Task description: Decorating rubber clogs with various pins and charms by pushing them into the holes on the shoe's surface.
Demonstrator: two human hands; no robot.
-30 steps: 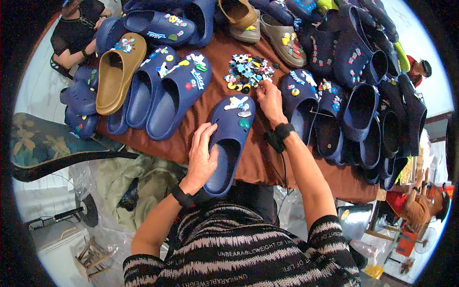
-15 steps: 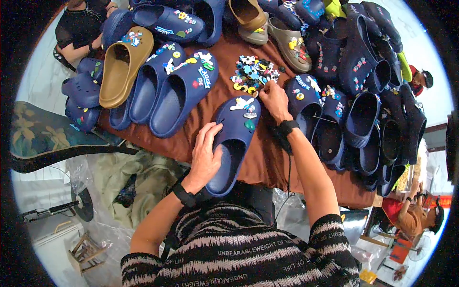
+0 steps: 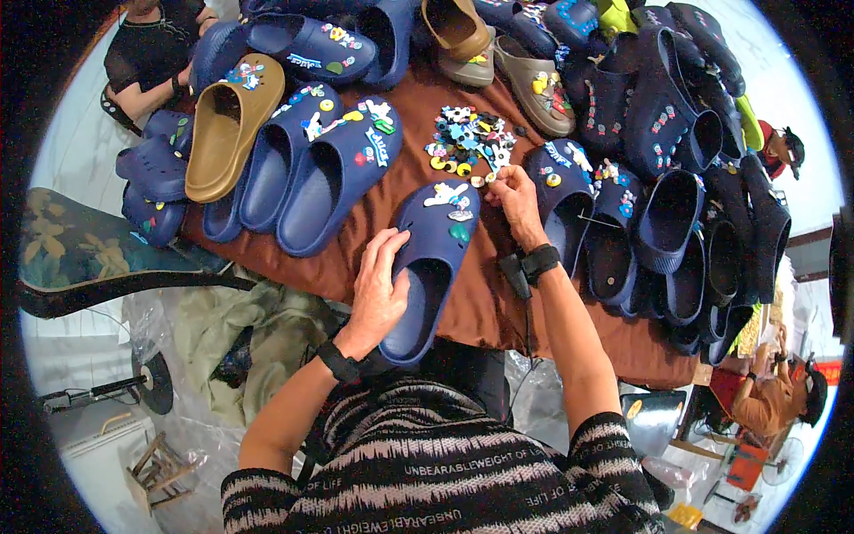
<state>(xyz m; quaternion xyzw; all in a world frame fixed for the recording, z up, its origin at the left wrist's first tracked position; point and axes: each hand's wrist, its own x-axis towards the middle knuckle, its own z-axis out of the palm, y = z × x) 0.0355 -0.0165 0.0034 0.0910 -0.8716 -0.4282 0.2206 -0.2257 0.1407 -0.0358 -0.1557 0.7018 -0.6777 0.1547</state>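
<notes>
A navy blue clog (image 3: 420,294) lies near the table's front edge, its toe pointing away from me. White, silvery and green charms sit on its upper. My left hand (image 3: 377,289) grips the clog's left side, fingers on the upper's edge and thumb at the opening. Just right of the toe, my right hand (image 3: 516,203) is closed in a pinch on a small pale shoe charm (image 3: 479,181), its shape too small to make out. Directly beyond the fingers is a pile of mixed charms (image 3: 471,138) in white, black, blue and yellow.
Finished-looking blue clogs (image 3: 334,178) and a tan clog (image 3: 233,125) stand at left. Many dark clogs (image 3: 672,218) crowd the right side. A brown cloth (image 3: 489,311) covers the table. A black cable (image 3: 528,329) hangs by my right wrist. Other people are at the far left and right.
My right hand has drawn back slightly from the charm pile toward the clog's toe, now with a small charm at its fingertips. My left hand keeps its hold on the clog.
</notes>
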